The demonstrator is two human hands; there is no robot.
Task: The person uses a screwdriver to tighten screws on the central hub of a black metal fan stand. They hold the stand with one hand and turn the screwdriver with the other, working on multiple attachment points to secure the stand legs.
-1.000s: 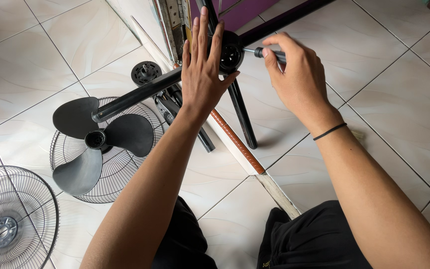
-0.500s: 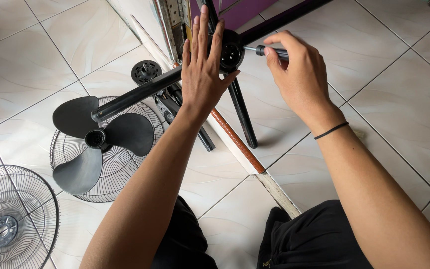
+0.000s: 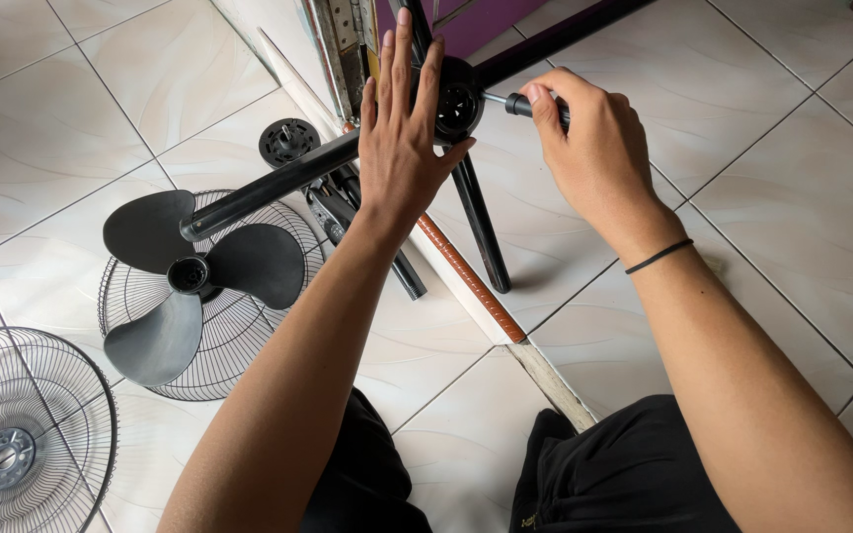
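Observation:
A black fan stand lies tipped over the tiled floor, its round hub (image 3: 458,101) joining several black legs (image 3: 480,227) and a black pole (image 3: 269,186). My left hand (image 3: 402,138) rests flat against the hub's left side, fingers spread and pointing away from me. My right hand (image 3: 589,148) is closed around the dark handle of a screwdriver (image 3: 515,103), whose metal tip points into the hub from the right.
A black three-blade fan propeller (image 3: 190,281) lies on a wire grille (image 3: 259,336) at left. Another wire grille (image 3: 12,434) sits at bottom left. A small black round part (image 3: 288,141), a wooden strip (image 3: 471,281) and a metal frame (image 3: 343,44) are nearby.

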